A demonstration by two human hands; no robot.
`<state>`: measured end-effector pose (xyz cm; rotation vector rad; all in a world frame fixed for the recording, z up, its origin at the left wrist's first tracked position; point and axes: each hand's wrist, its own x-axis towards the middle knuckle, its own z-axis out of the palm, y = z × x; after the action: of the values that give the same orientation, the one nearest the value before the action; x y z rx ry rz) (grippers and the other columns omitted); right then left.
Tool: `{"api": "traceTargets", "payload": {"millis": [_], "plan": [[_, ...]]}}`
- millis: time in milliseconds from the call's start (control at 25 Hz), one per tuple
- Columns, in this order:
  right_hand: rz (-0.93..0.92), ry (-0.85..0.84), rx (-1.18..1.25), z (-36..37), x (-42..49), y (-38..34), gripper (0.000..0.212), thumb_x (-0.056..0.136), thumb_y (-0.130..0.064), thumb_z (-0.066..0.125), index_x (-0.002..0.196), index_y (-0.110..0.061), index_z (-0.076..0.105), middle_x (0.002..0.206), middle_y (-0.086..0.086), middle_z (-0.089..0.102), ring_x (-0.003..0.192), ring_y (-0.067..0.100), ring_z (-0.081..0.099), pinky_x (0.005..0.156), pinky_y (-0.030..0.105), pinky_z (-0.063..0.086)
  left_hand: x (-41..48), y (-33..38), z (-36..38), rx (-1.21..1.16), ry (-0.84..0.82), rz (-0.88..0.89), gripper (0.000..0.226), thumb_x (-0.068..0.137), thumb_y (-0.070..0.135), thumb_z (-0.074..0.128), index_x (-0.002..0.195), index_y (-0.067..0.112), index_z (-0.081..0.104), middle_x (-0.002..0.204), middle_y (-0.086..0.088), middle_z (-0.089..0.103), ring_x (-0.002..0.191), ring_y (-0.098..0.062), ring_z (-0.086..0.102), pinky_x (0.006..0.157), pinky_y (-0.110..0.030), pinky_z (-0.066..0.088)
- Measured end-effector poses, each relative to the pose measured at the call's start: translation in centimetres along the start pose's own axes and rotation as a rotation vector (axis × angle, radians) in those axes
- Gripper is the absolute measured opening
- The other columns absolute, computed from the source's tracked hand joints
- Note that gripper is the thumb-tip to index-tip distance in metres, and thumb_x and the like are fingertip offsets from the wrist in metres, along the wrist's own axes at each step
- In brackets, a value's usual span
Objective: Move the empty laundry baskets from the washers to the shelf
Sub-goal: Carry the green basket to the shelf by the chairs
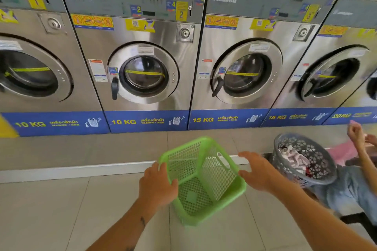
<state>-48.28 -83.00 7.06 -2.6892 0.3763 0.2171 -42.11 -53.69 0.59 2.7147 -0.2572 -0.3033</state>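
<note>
An empty green mesh laundry basket (204, 181) hangs tilted above the tiled floor, in front of the washers. My left hand (157, 185) grips its left rim. My right hand (259, 171) is spread open at the basket's right rim, touching or just beside it; I cannot tell which. A row of steel front-load washers (142, 63) runs across the back, doors shut. No shelf is in view.
A grey round basket (304, 159) with clothes in it sits at the right, held against a seated person's lap (350, 187). That person's raised hand (356, 132) is near the washers' blue base strip. A raised floor step (71, 169) runs below the machines.
</note>
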Motion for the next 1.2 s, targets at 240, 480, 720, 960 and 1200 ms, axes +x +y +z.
{"api": "traceTargets", "payload": {"millis": [240, 480, 720, 960, 1200], "plan": [[0.050, -0.103, -0.036, 1.9, 12.2, 6.1, 0.068, 0.081, -0.023, 0.065, 0.143, -0.022, 0.038, 0.146, 0.011, 0.041, 0.130, 0.035, 0.041, 0.107, 0.044, 0.035, 8.4, 0.7, 5.1, 0.157, -0.030, -0.077, 0.074, 0.087, 0.057, 0.035, 0.150, 0.022, 0.018, 0.160, -0.009, 0.016, 0.143, -0.030, 0.020, 0.114, -0.046, 0.025], [-0.073, -0.234, -0.176, 9.6, 25.6, 13.9, 0.069, 0.084, -0.016, 0.060, 0.145, -0.010, 0.030, 0.148, 0.014, 0.037, 0.136, 0.031, 0.033, 0.111, 0.041, 0.027, 15.0, 0.4, 15.2, 0.184, -0.097, -0.310, 0.076, 0.086, 0.052, 0.035, 0.152, 0.021, 0.014, 0.162, -0.007, 0.012, 0.145, -0.029, 0.018, 0.117, -0.045, 0.023], [-0.069, -0.293, -0.197, 20.0, 35.0, 19.9, 0.077, 0.084, -0.011, 0.056, 0.150, -0.017, 0.016, 0.157, 0.015, 0.019, 0.138, 0.041, 0.027, 0.107, 0.052, 0.033, 18.5, -1.2, 25.9, 0.174, -0.134, -0.521, 0.089, 0.080, 0.034, 0.055, 0.152, 0.019, 0.006, 0.163, -0.011, 0.000, 0.147, -0.033, 0.012, 0.116, -0.049, 0.024], [-0.193, -0.242, -0.162, 27.2, 38.0, 24.3, 0.092, 0.079, -0.005, 0.057, 0.151, -0.020, 0.002, 0.155, 0.013, 0.016, 0.131, 0.048, 0.035, 0.096, 0.059, 0.043, 18.6, -3.8, 33.7, 0.121, -0.032, -0.528, 0.107, 0.065, 0.006, 0.060, 0.152, 0.010, -0.002, 0.161, -0.016, -0.011, 0.147, -0.038, 0.007, 0.113, -0.054, 0.031], [-0.333, -0.222, -0.197, 25.5, 37.4, 21.6, 0.090, 0.074, 0.003, 0.056, 0.150, -0.011, 0.012, 0.153, 0.016, 0.021, 0.127, 0.047, 0.042, 0.090, 0.056, 0.047, 15.5, -3.5, 31.9, -0.023, 0.150, -0.588, 0.105, 0.064, -0.008, 0.053, 0.153, 0.017, 0.003, 0.163, -0.002, -0.010, 0.149, -0.027, 0.007, 0.108, -0.038, 0.038]]}}
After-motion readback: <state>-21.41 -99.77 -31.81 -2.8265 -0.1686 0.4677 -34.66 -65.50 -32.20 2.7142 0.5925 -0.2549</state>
